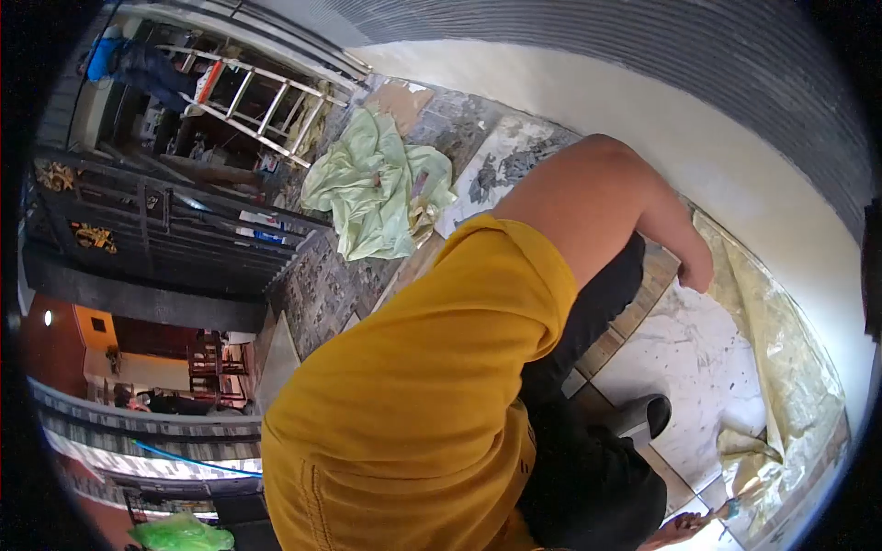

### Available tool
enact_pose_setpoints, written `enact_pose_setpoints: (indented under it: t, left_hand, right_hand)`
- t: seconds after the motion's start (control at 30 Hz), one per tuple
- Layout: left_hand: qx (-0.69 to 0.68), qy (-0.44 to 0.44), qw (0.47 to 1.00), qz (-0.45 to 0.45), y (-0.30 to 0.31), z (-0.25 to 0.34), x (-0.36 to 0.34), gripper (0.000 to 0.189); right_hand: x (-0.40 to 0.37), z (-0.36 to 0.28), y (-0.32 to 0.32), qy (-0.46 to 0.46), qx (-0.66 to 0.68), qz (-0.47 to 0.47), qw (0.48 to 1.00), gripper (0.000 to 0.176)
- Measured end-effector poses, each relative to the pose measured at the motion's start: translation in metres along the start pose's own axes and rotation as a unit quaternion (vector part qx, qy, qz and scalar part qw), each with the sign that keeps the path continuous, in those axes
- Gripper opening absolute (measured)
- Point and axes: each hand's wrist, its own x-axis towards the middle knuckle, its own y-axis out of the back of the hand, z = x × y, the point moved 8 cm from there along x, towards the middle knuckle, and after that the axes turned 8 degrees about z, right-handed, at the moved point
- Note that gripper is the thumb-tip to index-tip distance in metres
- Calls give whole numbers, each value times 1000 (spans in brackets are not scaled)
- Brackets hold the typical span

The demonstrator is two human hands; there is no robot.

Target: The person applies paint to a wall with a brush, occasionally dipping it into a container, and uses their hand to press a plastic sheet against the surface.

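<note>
Beside pale wall (634, 108), right hand (695, 274) at yellowish plastic sheet (792, 372), grip impossible to tell, left hand (682, 527) clenched on slim tool (729, 509).

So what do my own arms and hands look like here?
Your right arm wears a loose mustard-yellow sleeve, ending above the elbow; the forearm is bare. No glove shows on the right hand or left hand. The left sleeve can't be made out.

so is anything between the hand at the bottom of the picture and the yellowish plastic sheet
Only the small tool in that hand, its end close to the yellowish plastic sheet; nothing else visible stands between.
</note>
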Motion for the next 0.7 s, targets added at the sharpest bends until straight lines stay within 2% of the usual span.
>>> enact_pose_setpoints:
  t: [0.13, 0.2, 0.27, 0.3, 0.33, 0.37, 0.4, 0.43, 0.47, 0.5, 0.53, 0.63, 0.7]
  left_hand:
    - [9, 21, 999, -32, -17, -14, -2, 17]
    - [13, -24, 999, -29, -20, -6, 5, 17]
    - [-191, 149, 970, 12, -19, -28, -9, 21]
    - [-69, -10, 997, 29, -29, -19, -5, 17]
    - [-87, 77, 992, -39, -7, -8, -14, 18]
    - [-67, 68, 994, -54, -28, -19, -7, 22]
    - [-25, 53, 998, -18, -21, -18, -7, 23]
    - [-13, 28, 999, -6, -3, -7, -10, 24]
    - [13, 39, 999, -2, -4, -7, -9, 25]
    - [8, 28, 999, -16, 7, 2, -9, 26]
    - [-18, 29, 999, -11, 15, 5, -12, 29]
    - [-24, 9, 1000, -5, 11, 11, -15, 31]
    - [-23, 26, 999, 1, 21, 11, -18, 31]
  right_hand:
    - [4, -6, 17, 30, 21, -21, 999, 45]
    - [-30, -34, 69, 55, 23, 15, 998, 44]
    - [-111, -78, 215, 101, 5, 133, 986, 44]
    - [-179, -99, 299, 127, -10, 211, 969, 43]
    - [-260, -117, 378, 155, -26, 292, 943, 43]
    - [-355, -125, 465, 182, -45, 370, 910, 43]
    - [-362, -125, 466, 136, 13, 357, 924, 44]
    - [-366, -123, 462, 137, 94, 395, 904, 49]
    - [-354, -121, 464, 140, 120, 359, 915, 50]
    - [-358, -126, 452, 113, 127, 419, 892, 35]
    - [-351, -121, 454, 118, 254, 383, 881, 26]
    - [-343, -118, 448, 98, 272, 381, 878, 27]
    - [-343, -119, 445, 97, 282, 378, 876, 28]
